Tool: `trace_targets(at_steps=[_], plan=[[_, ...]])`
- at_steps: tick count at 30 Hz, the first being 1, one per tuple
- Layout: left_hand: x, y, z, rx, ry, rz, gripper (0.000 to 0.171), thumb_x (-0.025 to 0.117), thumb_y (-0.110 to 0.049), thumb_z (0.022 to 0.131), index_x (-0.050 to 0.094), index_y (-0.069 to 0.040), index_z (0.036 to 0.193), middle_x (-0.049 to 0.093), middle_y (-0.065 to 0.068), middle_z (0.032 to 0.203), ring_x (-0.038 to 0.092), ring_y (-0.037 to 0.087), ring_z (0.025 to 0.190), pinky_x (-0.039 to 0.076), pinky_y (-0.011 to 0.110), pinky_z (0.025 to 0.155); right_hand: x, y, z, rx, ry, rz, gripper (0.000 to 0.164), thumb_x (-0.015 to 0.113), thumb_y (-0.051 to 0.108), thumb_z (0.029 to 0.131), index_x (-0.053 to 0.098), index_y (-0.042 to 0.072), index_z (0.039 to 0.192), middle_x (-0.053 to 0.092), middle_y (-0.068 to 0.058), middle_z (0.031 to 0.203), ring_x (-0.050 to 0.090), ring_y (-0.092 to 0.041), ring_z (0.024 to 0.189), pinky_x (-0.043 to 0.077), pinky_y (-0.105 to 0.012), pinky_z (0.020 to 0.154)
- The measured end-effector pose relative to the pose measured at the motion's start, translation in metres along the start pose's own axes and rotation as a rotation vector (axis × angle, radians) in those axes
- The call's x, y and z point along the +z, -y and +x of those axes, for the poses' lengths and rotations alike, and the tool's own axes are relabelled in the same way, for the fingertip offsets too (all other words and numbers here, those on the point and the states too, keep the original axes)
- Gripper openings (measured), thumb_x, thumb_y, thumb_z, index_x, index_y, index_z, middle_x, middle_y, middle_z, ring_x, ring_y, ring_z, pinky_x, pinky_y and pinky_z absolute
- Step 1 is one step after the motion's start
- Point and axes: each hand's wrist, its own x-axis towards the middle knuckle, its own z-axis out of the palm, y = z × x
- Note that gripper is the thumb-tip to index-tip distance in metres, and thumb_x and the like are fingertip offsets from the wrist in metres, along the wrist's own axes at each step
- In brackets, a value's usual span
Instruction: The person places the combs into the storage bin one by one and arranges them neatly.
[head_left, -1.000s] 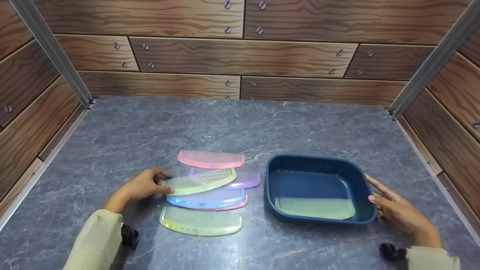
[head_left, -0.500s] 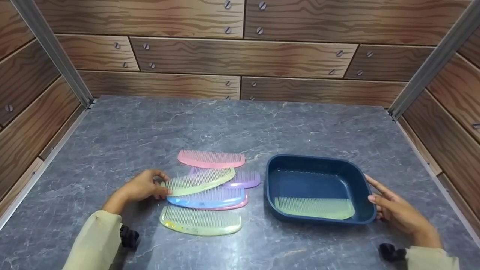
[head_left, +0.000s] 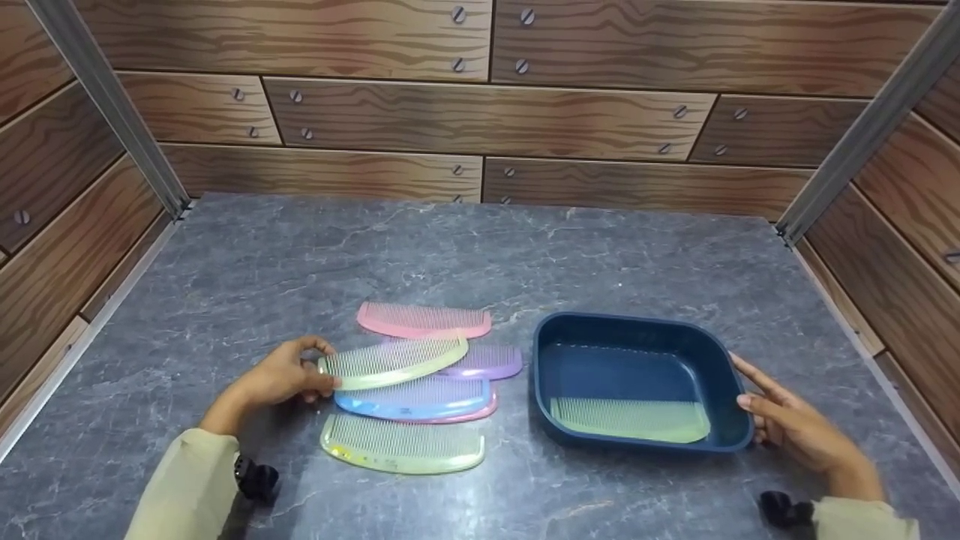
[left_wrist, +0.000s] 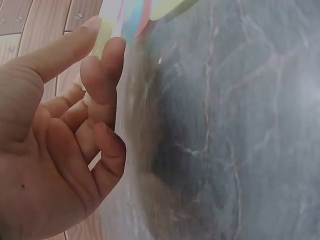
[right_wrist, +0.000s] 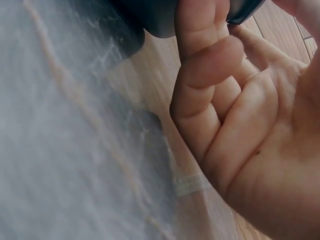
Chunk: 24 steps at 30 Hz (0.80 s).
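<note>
In the head view, my left hand pinches the left end of a pale yellow-green comb between thumb and fingers. That comb slants over a purple comb and a blue comb. Under the blue one, the edge of a pink comb shows. My right hand holds the right side of a dark blue tub, thumb at the rim and fingers along the outer wall. Inside the tub, along its near wall, lies a green comb. The left wrist view shows the thumb and forefinger on the yellow-green comb.
Another pink comb lies behind the pile. Nearest the front is a pale green comb with yellow decorations. All rest on a grey marbled tabletop, with wood-patterned panels at the back and sides.
The pinched yellow-green comb has shifted slightly left and looks a little raised over the pile. My right hand and the tub stay where they were.
</note>
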Motion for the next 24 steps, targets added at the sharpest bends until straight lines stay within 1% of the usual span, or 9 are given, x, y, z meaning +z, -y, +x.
trace_targets(at_steps=[4,6,9,13,16,20,24], plan=[[-0.0007,0.0021,-0.0024,0.018,0.004,-0.048,0.048,0.068,-0.006,0.084,0.041,0.010,0.121,0.066,0.000,0.072,0.059,0.009,0.058,0.051,0.025,0.057,-0.0005,-0.0008,0.0001,-0.006,0.021,0.019,0.056,0.031,0.009,0.104,0.036,0.056,0.135,0.068,0.008,0.095,0.063,-0.004,0.076,0.049,-0.020,0.066],[-0.0009,0.0031,-0.0032,0.017,0.005,-0.080,0.050,0.067,-0.004,0.084,0.040,0.010,0.123,0.069,0.002,0.074,0.061,0.009,0.058,0.052,0.024,0.058,-0.0008,-0.0011,0.0003,-0.012,0.032,0.031,0.057,0.030,0.008,0.105,0.036,0.055,0.135,0.068,0.007,0.099,0.064,-0.005,0.078,0.049,-0.020,0.067],[-0.0014,0.0040,-0.0044,0.007,-0.004,-0.107,0.052,0.067,-0.005,0.084,0.040,0.010,0.126,0.072,0.004,0.076,0.062,0.008,0.057,0.050,0.023,0.055,-0.0005,-0.0015,0.0008,-0.020,0.042,0.031,0.057,0.029,0.008,0.105,0.036,0.055,0.136,0.069,0.007,0.101,0.065,-0.006,0.081,0.049,-0.020,0.068],[-0.0017,0.0031,-0.0066,-0.038,-0.028,-0.153,0.057,0.068,-0.007,0.083,0.041,0.008,0.131,0.074,0.002,0.076,0.061,0.006,0.055,0.049,0.021,0.054,0.0010,-0.0008,0.0015,-0.013,0.022,0.011,0.057,0.030,0.008,0.105,0.036,0.056,0.135,0.069,0.008,0.097,0.065,-0.005,0.079,0.048,-0.019,0.066],[-0.0013,0.0011,-0.0084,-0.051,-0.033,-0.217,0.058,0.068,-0.005,0.083,0.041,0.008,0.132,0.074,0.001,0.075,0.060,0.005,0.054,0.049,0.020,0.055,0.0019,-0.0003,0.0017,-0.002,0.006,0.007,0.056,0.031,0.009,0.105,0.037,0.057,0.134,0.069,0.008,0.096,0.064,-0.005,0.076,0.048,-0.020,0.065],[-0.0008,-0.0022,-0.0092,-0.043,-0.029,-0.275,0.057,0.068,-0.004,0.084,0.041,0.008,0.133,0.073,0.000,0.074,0.059,0.004,0.054,0.049,0.018,0.054,0.0020,0.0000,0.0012,0.001,0.005,0.014,0.056,0.032,0.009,0.105,0.038,0.057,0.133,0.069,0.008,0.097,0.064,-0.005,0.078,0.048,-0.020,0.066],[-0.0013,-0.0055,-0.0087,-0.031,-0.021,-0.288,0.057,0.068,-0.004,0.085,0.041,0.009,0.133,0.072,0.000,0.074,0.059,0.004,0.053,0.048,0.017,0.053,0.0015,-0.0005,0.0000,0.002,0.001,0.016,0.056,0.032,0.009,0.105,0.038,0.057,0.133,0.069,0.008,0.096,0.064,-0.005,0.077,0.049,-0.020,0.066]])
